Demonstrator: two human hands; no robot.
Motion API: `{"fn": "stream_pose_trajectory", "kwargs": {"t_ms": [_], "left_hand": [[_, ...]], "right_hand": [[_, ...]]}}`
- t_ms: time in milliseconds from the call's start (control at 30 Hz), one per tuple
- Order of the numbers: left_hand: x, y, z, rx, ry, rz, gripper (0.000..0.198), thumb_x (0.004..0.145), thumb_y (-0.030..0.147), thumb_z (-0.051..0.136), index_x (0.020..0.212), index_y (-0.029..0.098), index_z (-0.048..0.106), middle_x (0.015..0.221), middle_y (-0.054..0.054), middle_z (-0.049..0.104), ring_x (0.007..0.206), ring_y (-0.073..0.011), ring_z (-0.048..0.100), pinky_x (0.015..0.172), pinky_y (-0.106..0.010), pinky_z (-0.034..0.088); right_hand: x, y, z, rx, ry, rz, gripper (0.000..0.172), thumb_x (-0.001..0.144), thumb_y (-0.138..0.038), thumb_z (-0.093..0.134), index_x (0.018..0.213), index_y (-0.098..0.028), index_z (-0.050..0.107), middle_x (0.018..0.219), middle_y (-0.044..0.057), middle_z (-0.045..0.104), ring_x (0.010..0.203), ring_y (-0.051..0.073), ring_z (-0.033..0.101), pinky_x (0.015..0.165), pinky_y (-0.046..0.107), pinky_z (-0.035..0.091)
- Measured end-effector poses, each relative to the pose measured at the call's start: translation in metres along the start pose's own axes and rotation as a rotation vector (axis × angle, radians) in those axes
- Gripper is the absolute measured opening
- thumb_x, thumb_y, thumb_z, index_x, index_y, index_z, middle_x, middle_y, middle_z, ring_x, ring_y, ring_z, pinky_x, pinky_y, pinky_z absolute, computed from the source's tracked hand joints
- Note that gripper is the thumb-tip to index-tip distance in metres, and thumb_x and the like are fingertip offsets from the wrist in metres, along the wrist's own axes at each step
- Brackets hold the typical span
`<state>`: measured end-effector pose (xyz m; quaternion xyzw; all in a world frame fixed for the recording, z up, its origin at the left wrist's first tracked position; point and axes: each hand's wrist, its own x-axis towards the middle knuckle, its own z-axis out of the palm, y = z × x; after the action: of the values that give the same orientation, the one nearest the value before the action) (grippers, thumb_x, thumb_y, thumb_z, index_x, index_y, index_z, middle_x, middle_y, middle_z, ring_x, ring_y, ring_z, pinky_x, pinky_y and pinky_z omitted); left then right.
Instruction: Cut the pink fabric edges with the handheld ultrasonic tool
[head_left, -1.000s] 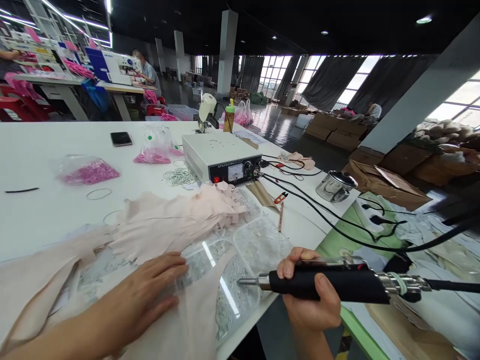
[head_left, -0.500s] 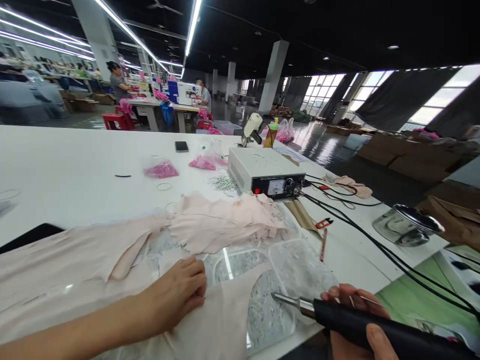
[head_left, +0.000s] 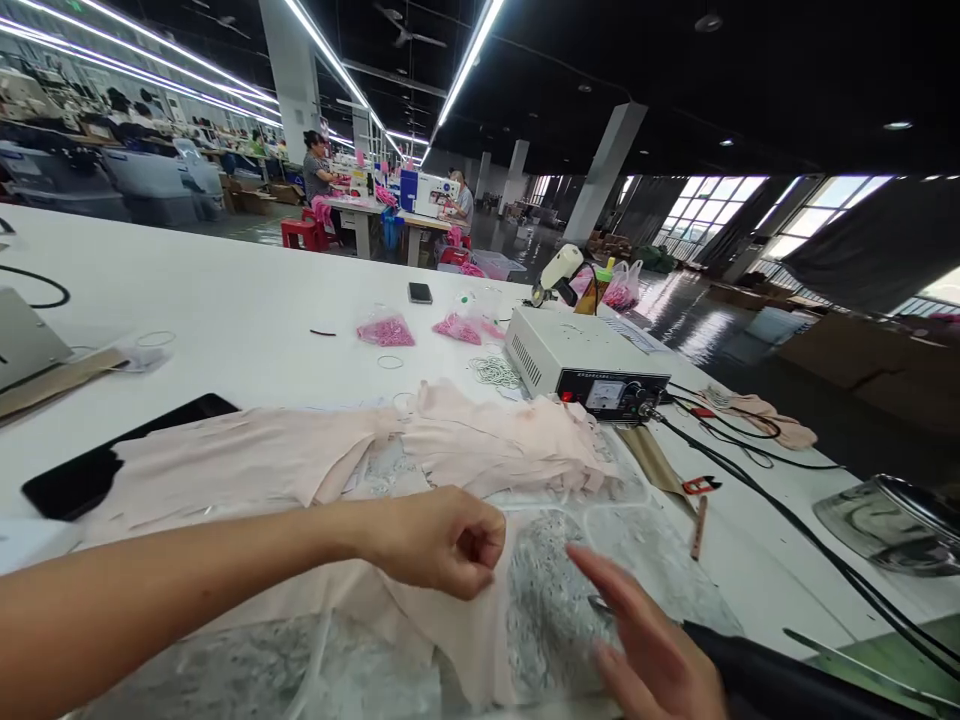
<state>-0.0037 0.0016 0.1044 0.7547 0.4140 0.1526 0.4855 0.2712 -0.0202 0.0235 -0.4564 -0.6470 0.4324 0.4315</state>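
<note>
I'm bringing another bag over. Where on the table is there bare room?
Widest: the left of the table, between its far edge, the black cord and the short dark strip. A slimmer patch lies between the wooden stick and the long black cables. Crowded: the front, with pink cloth, black tool, left hand and right hand.

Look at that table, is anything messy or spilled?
Maybe the thin pale loops: a bunch lies loosely tangled beside the white box, and one ring sits apart, while the pink bits are bagged.
</note>
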Motion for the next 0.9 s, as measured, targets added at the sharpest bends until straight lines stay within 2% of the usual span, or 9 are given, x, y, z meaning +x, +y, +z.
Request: {"fn": "stream_pose_trajectory", "kwargs": {"t_ms": [33,100,167,233,300,400,567,733,900], "left_hand": [[-0.001,0.005,0.0,-0.018,-0.006,0.02,0.02,0.074,0.001,0.06,0.072,0.018,0.051,0.067,0.008,0.053,0.061,-0.0074,0.049,0.059,-0.018,0.042],[-0.009,0.013,-0.003,-0.028,0.006,0.052,0.018,0.072,0.004,0.06,0.072,0.019,0.051,0.067,0.008,0.053,0.061,-0.0077,0.049,0.059,-0.018,0.042],[-0.023,0.019,-0.009,-0.007,0.047,0.069,0.014,0.073,0.008,0.06,0.073,0.019,0.052,0.066,0.008,0.053,0.06,-0.0083,0.048,0.058,-0.018,0.042],[-0.041,0.019,-0.018,0.046,0.103,0.074,0.009,0.075,0.014,0.061,0.075,0.019,0.054,0.065,0.007,0.053,0.06,-0.0091,0.049,0.057,-0.018,0.042],[-0.062,0.014,-0.03,0.134,0.175,0.072,0.005,0.078,0.02,0.064,0.083,0.019,0.061,0.069,0.006,0.057,0.063,-0.0105,0.052,0.057,-0.018,0.042],[-0.096,-0.005,-0.053,0.331,0.329,0.064,0.021,0.084,0.022,0.063,0.104,0.021,0.069,0.075,0.004,0.06,0.064,-0.012,0.052,0.056,-0.019,0.039],[-0.161,-0.053,-0.08,0.685,0.647,0.152,0.024,0.098,0.019,0.046,0.104,0.022,0.069,0.091,-0.004,0.06,0.078,-0.0164,0.052,0.072,-0.028,0.038],[-0.212,-0.101,-0.042,0.893,0.644,0.215,0.036,0.097,0.004,0.035,0.1,0.023,0.065,0.084,-0.004,0.059,0.076,-0.0189,0.044,0.076,-0.033,0.037],[-0.22,-0.125,-0.006,0.945,0.6,0.159,0.037,0.101,0.008,0.031,0.094,0.025,0.063,0.079,-0.003,0.059,0.069,-0.0199,0.043,0.072,-0.035,0.038]], "right_hand": [[0.018,-0.009,0.012,0.017,-0.13,-0.06,0.06,0.079,-0.053,0.071,0.134,-0.03,0.063,0.142,0.011,0.062,0.137,0.034,0.052,0.111,0.048,0.044],[0.049,-0.025,0.035,0.083,-0.419,-0.136,0.068,0.074,-0.06,0.074,0.132,-0.028,0.063,0.133,0.012,0.066,0.127,0.031,0.059,0.106,0.046,0.047],[0.067,-0.035,0.055,0.148,-0.654,-0.109,0.061,0.073,-0.069,0.069,0.11,-0.021,0.075,0.1,0.011,0.074,0.092,0.026,0.069,0.082,0.037,0.056],[0.074,-0.04,0.071,0.152,-0.734,-0.077,0.058,0.076,-0.072,0.064,0.086,-0.016,0.076,0.068,0.004,0.064,0.057,0.015,0.058,0.053,0.026,0.049],[0.077,-0.043,0.082,0.123,-0.712,-0.092,0.055,0.081,-0.069,0.061,0.074,-0.015,0.072,0.055,-0.001,0.052,0.045,0.01,0.044,0.042,0.022,0.037],[0.087,-0.053,0.095,0.057,-0.596,-0.21,0.045,0.088,-0.057,0.06,0.071,-0.016,0.067,0.054,-0.002,0.05,0.046,0.01,0.043,0.041,0.022,0.035],[0.108,-0.073,0.125,-0.099,-0.307,-0.63,0.02,0.094,-0.029,0.055,0.088,-0.018,0.07,0.069,0.001,0.058,0.056,0.011,0.047,0.054,0.025,0.042],[0.085,-0.055,0.166,-0.29,-0.416,-1.096,0.022,0.086,-0.008,0.05,0.081,-0.021,0.067,0.063,0.0,0.057,0.054,0.012,0.048,0.05,0.024,0.037],[0.064,-0.043,0.178,-0.472,-0.526,-1.26,0.023,0.087,-0.002,0.046,0.084,-0.018,0.063,0.065,0.001,0.057,0.052,0.013,0.045,0.048,0.025,0.033]]}}
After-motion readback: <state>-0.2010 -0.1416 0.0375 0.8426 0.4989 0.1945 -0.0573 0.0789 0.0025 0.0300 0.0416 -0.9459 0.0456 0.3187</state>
